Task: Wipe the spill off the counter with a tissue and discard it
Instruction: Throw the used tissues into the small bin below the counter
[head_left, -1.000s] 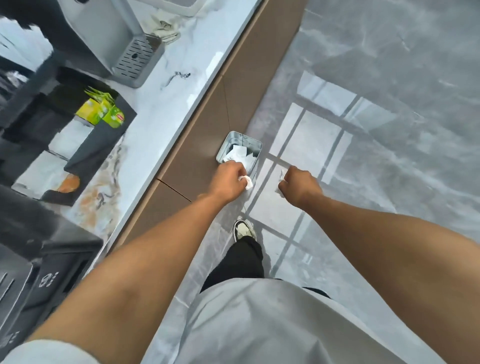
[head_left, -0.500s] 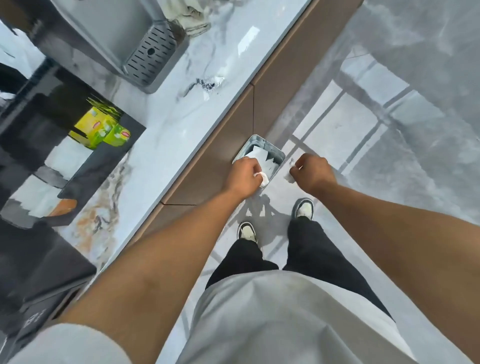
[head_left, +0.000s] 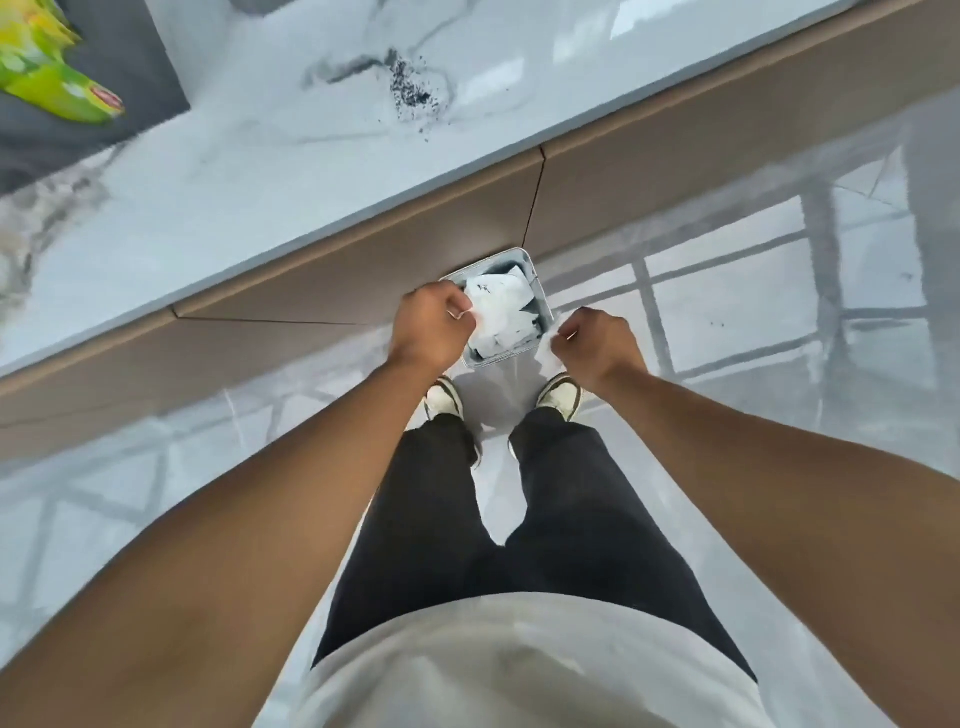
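Both bare arms reach straight down and forward, wrists bent, over a small grey waste bin (head_left: 540, 304) that stands on the glossy floor (head_left: 753, 312) against the brown cabinet front (head_left: 322, 291); the left hand (head_left: 434, 325) is curled into a loose fist at the bin's nine o'clock edge, its fingertips pinching a scrap of white tissue (head_left: 475, 314) that hangs over the opening; the right hand (head_left: 597, 340) is likewise curled, at the bin's three o'clock side, knuckles up, nipping a second bit of crumpled white tissue (head_left: 548, 353) just outside the rim; the two hands sit apart with the bin between them. Inside the bin lie several crumpled white tissues (head_left: 501, 312), flecked with dark specks, filling most of it; the person's two pale shoes (head_left: 561, 395) stand just at the bin's six o'clock, dark trousers above them. Up on the marble counter (head_left: 260, 171), toward twelve o'clock from the bin and well apart from both hands, a scatter of fine black grains (head_left: 408, 88) lies on the white surface; at the counter's far ten o'clock corner, yellow-green tea packets (head_left: 47, 73) rest on a dark tray (head_left: 130, 62).
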